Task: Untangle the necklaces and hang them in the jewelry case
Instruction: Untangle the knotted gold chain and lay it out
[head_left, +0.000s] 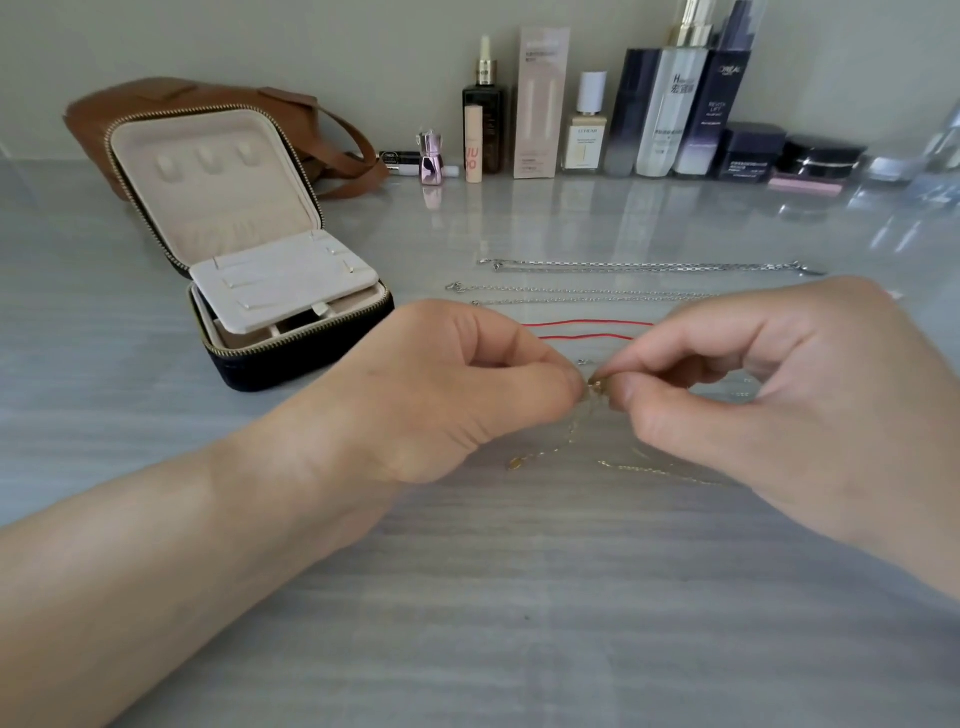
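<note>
Pinching a thin gold necklace (519, 462) between thumb and forefinger, the left hand (441, 395) meets the right hand (769, 395), whose thumb and forefinger nip the same chain at a small gold piece just beside the left fingertips. The rest of the chain trails down onto the grey table (519, 597), a small gold tag lying at its near end. Beyond the hands a red cord (587, 325) lies in two straight lines, and farther back a thin silver chain (571, 291) and a heavier silver chain (644, 266) lie stretched out, apart from each other. To the left, the jewelry case (249, 249) stands open, its lid upright against a brown bag (156, 98). Cosmetic bottles (670, 104) line the wall.
</note>
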